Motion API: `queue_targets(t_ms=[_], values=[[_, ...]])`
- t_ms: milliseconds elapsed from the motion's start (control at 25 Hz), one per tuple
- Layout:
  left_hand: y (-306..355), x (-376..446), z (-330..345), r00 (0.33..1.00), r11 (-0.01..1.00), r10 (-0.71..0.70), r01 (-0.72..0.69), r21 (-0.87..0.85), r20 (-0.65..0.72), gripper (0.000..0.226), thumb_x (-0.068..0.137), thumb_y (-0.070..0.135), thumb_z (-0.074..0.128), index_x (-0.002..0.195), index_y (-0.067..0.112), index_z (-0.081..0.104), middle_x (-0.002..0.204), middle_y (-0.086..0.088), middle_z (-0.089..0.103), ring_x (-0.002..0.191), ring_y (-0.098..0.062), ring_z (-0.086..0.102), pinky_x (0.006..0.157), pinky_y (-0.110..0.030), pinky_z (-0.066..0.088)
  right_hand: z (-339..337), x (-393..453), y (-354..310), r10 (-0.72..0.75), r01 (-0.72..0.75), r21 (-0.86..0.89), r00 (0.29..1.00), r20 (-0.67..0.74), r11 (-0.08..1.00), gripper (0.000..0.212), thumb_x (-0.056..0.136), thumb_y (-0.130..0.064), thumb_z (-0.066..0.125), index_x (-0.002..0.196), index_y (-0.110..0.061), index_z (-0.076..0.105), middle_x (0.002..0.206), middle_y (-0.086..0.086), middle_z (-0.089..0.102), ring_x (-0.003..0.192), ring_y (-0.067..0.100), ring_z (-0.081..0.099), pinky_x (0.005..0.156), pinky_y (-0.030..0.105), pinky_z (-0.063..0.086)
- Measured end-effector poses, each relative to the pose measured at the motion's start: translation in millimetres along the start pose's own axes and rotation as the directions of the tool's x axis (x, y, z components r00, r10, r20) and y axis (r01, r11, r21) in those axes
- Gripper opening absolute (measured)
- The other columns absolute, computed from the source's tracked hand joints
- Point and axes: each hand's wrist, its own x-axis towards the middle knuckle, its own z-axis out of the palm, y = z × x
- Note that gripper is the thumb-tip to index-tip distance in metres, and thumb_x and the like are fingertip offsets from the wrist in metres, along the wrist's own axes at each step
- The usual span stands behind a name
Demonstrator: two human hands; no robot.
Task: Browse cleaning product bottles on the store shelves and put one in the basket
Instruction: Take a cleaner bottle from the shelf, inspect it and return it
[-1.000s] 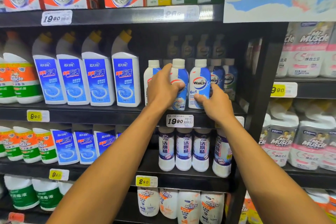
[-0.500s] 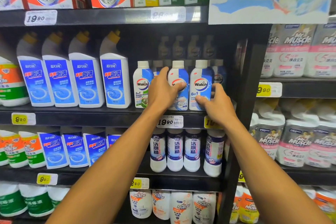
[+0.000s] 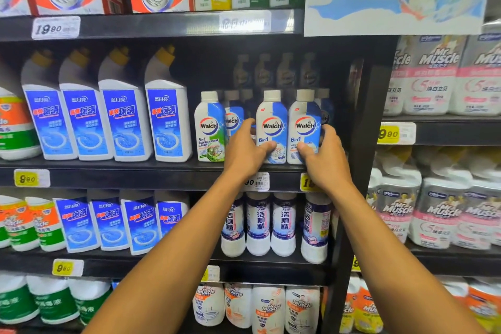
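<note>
A: Status at this frame?
B: Both hands were on the middle shelf (image 3: 151, 171), centre of frame. Left hand (image 3: 245, 150) had its fingers curled round the left Walch 6in1 bottle (image 3: 272, 127); right hand (image 3: 324, 156) gripped the right Walch 6in1 bottle (image 3: 305, 125), thumb across its lower front. Both bottles stood upright, bases on the shelf, touching side by side.
A: Lifted?
B: Didn't look it. Neither was clear of the shelf.
A: Basket?
B: Not in view. Couldn't place it.
A: Progress?
B: Early, my read. Browsing stage, two candidates in hand, a Walch 5in1 bottle (image 3: 209, 127) just left of them untouched. Left to do: pick one, pull it off, drop it in the basket.
</note>
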Motion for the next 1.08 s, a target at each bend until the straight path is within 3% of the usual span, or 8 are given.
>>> queue_targets(t_ms=[240,400,520,640,720,840,920,1080], values=[[-1.7,-0.1,2.2,1.0,0.999,-0.001,0.001,-0.035,-0.003,0.054,0.082,0.023,0.078,0.129,0.018,0.05,0.118,-0.001,0.067,0.099,-0.013,0.063,0.093,-0.044,0.054,2.9,-1.2,-1.4,0.005,-0.005,-0.039,1.0,0.011,0.999,0.053,0.096,-0.031,0.064,0.14,-0.017,0.038,0.137,0.009,0.05,0.119,0.026,0.057,0.095,0.046,0.054],[-4.1,-7.1,-3.6,0.999,0.996,-0.029,0.032,-0.08,0.037,0.068,0.085,0.029,0.074,0.144,0.018,0.042,0.134,0.0,0.059,0.118,-0.015,0.058,0.102,-0.041,0.048,1.7,-7.6,-4.2,-0.04,0.038,-0.06,0.999,-0.034,0.997,0.065,0.096,-0.025,0.062,0.15,-0.014,0.028,0.149,0.012,0.039,0.134,0.03,0.044,0.107,0.048,0.044],[-11.6,-15.5,-20.4,0.993,0.993,0.025,-0.038,-0.113,-0.113,0.049,0.089,0.029,0.069,0.135,0.02,0.052,0.12,0.004,0.061,0.109,-0.01,0.059,0.093,-0.03,0.05,6.3,-19.0,-20.1,-0.23,0.216,-0.1,0.961,-0.155,0.971,0.065,0.097,-0.017,0.059,0.153,-0.009,0.026,0.157,0.012,0.032,0.145,0.027,0.031,0.118,0.04,0.031],[-25.0,-22.5,-50.8,0.946,0.982,0.042,-0.098,-0.159,-0.321,0.021,0.089,0.018,0.064,0.11,0.024,0.062,0.1,0.008,0.064,0.085,0.006,0.059,0.078,-0.017,0.051,26.3,-28.9,-46.1,-0.418,0.417,-0.059,0.875,-0.244,0.907,0.044,0.097,-0.014,0.057,0.139,-0.007,0.047,0.138,0.009,0.052,0.125,0.018,0.047,0.103,0.029,0.041],[-33.5,-24.5,-69.7,0.925,0.985,0.005,-0.07,-0.158,-0.38,0.022,0.09,0.015,0.062,0.111,0.022,0.062,0.108,0.005,0.064,0.087,0.003,0.058,0.081,-0.023,0.051,49.2,-32.5,-65.2,-0.42,0.433,0.085,0.898,-0.132,0.897,0.033,0.097,-0.013,0.057,0.13,-0.008,0.057,0.122,0.004,0.061,0.106,0.011,0.056,0.09,0.021,0.05],[-42.5,-24.7,-83.7,0.956,0.993,-0.072,0.041,-0.113,-0.283,0.04,0.092,0.015,0.06,0.131,0.014,0.053,0.132,0.0,0.056,0.116,-0.012,0.055,0.093,-0.025,0.044,84.8,-33.7,-87.9,-0.284,0.244,0.227,0.945,0.164,0.943,0.042,0.097,-0.015,0.059,0.138,-0.014,0.052,0.124,-0.001,0.06,0.102,0.006,0.06,0.079,0.009,0.046],[-45.9,-24.9,-85.0,0.982,0.991,-0.097,0.081,-0.106,-0.164,0.043,0.092,0.02,0.06,0.134,0.016,0.05,0.137,-0.001,0.056,0.125,-0.018,0.053,0.103,-0.033,0.043,103.2,-32.8,-93.1,-0.212,0.161,0.205,0.942,0.262,0.965,0.049,0.097,-0.017,0.06,0.143,-0.017,0.044,0.13,0.0,0.056,0.111,0.011,0.059,0.089,0.023,0.049],[-52.4,-23.5,-80.8,0.993,0.986,-0.088,0.077,-0.15,-0.072,0.021,0.093,0.023,0.059,0.113,0.02,0.053,0.116,0.001,0.067,0.107,-0.019,0.063,0.095,-0.047,0.05,120.7,-25.8,-91.1,-0.131,0.096,0.137,0.95,0.282,0.986,0.041,0.096,-0.017,0.061,0.135,-0.013,0.048,0.133,0.009,0.059,0.12,0.026,0.058,0.1,0.047,0.049]])
